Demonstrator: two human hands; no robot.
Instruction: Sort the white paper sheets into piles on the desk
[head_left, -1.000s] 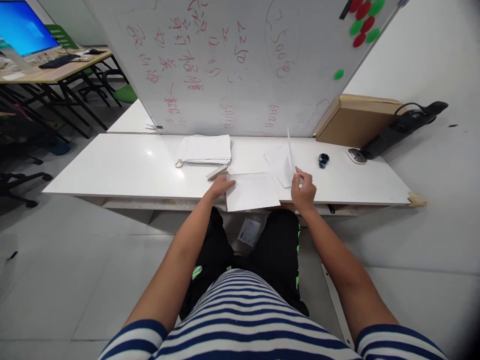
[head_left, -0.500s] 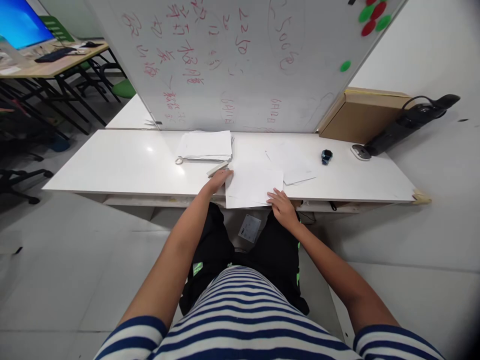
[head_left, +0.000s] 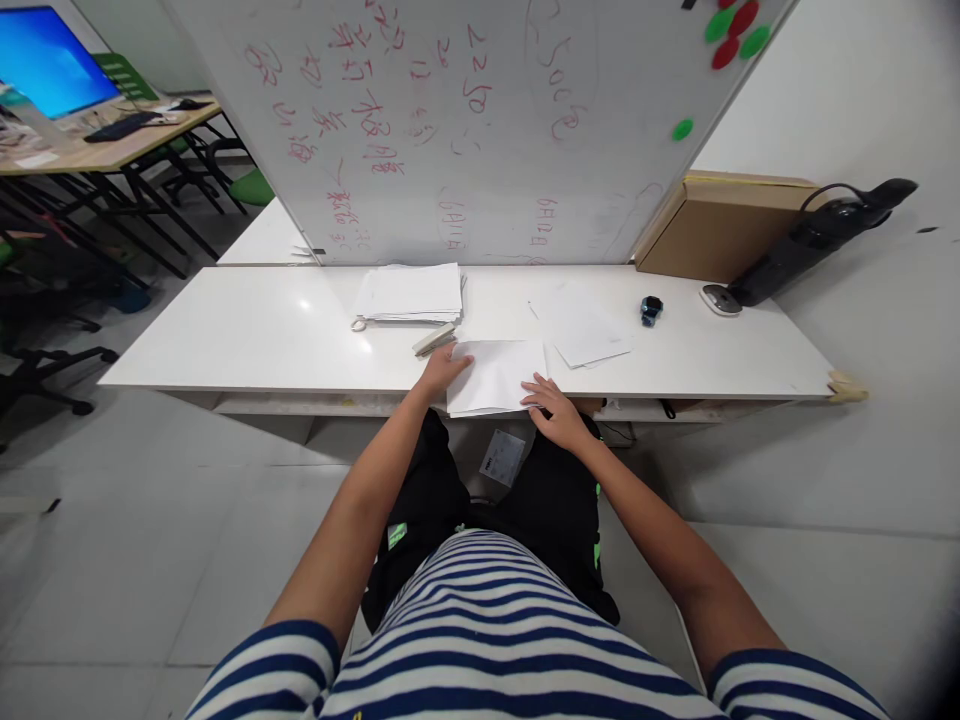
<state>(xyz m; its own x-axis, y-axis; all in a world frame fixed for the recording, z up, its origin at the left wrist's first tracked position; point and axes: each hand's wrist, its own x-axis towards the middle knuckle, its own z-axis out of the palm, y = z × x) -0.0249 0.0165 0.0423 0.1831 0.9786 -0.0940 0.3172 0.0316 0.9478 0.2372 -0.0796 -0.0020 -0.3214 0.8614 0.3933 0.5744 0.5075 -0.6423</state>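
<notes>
A few sheets of white paper (head_left: 495,378) lie at the desk's front edge, their near side sticking out over it. My left hand (head_left: 444,370) is closed on their left edge, thumb on top and the other fingers mostly hidden. On the right edge rests my right hand (head_left: 556,412), open, its fingers spread over the paper. Just beyond my left hand is a pale stapler (head_left: 433,340). A thick stack of white paper (head_left: 411,292) lies further back on the left. Several loose sheets (head_left: 589,330) are spread to the right.
The white desk (head_left: 262,330) runs below a whiteboard (head_left: 495,130) with red writing. At the right are a dark watch (head_left: 651,310), a computer mouse (head_left: 721,299), a black bottle (head_left: 810,245) and a cardboard box (head_left: 720,230). A roll of tape (head_left: 359,325) lies by the stack.
The right edge of the sheets has moved left, away from the loose sheets. My left thumb now reaches further over the paper, and my right hand has shifted slightly left.
</notes>
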